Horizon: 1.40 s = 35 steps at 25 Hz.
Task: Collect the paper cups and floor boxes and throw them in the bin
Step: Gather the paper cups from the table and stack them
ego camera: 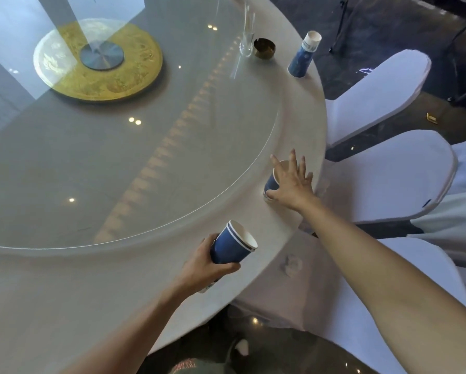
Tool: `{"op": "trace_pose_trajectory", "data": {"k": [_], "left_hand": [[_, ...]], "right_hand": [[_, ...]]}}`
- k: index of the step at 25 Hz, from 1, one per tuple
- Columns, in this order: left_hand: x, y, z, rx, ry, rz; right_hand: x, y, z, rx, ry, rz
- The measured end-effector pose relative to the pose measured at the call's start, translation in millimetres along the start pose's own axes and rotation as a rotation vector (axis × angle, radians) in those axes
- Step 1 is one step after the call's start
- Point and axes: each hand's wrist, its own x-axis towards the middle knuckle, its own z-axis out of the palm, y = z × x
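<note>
My left hand (206, 261) grips a stack of two nested blue paper cups (233, 245), tilted with the mouths facing right, above the table's near rim. My right hand (291, 182) is spread over a third blue cup (271, 182) that stands on the white table rim; the thumb touches its base and the fingers are apart above its mouth, so the hand hides most of it. An upside-down blue and white paper cup (304, 54) stands farther along the rim at the upper right. No bin is in view.
The round white table (64, 292) carries a glass turntable (145, 157) with a gold disc (99, 63) at its centre. A clear glass (246, 41) and a dark ashtray (264, 48) stand near the far cup. White-covered chairs (374, 98) line the right side. A small yellow box (431, 118) lies on the dark floor.
</note>
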Motion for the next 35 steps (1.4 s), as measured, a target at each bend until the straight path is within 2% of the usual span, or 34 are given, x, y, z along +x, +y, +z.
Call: {"op": "trace_pose_trajectory", "data": {"k": [6, 10, 12, 15, 20, 24, 28, 31, 33, 35], "left_hand": [[5.2, 12.0, 17.7, 0.014, 0.032, -0.044], [6.7, 47.3, 65.4, 0.054, 0.025, -0.033], [8.7, 60.5, 97.1, 0.064, 0.045, -0.034], [4.0, 79.3, 160.1, 0.117, 0.104, -0.033], [-10.3, 98.4, 248.1, 0.05, 0.262, -0.069], [-16.4, 85.9, 294.2, 0.065, 0.314, -0.079], [-3.4, 47.9, 318.1, 0.039, 0.284, -0.117], [13.6, 4.7, 326.3, 0.021, 0.254, -0.175], [27.5, -26.9, 328.6, 0.003, 0.266, -0.209], [41.5, -58.5, 330.8, -0.04, 0.293, -0.234]], "right_hand": [[-7.3, 20.5, -4.0, 0.096, 0.071, -0.051], [-43.7, 73.0, -18.1, 0.403, 0.216, -0.008], [-63.1, 106.7, -22.0, 0.555, 0.236, -0.03], [-90.7, 165.8, -20.7, 0.67, 0.145, -0.103], [-119.8, 234.7, 3.8, 0.693, -0.135, -0.231], [-141.0, 249.5, 44.1, 0.626, -0.336, -0.289], [-144.7, 239.1, 102.2, 0.653, -0.525, -0.292], [-120.9, 234.1, 158.3, 0.717, -0.572, -0.223], [-95.1, 232.6, 202.1, 0.689, -0.501, -0.122], [-67.2, 235.7, 250.0, 0.525, -0.401, -0.061]]}}
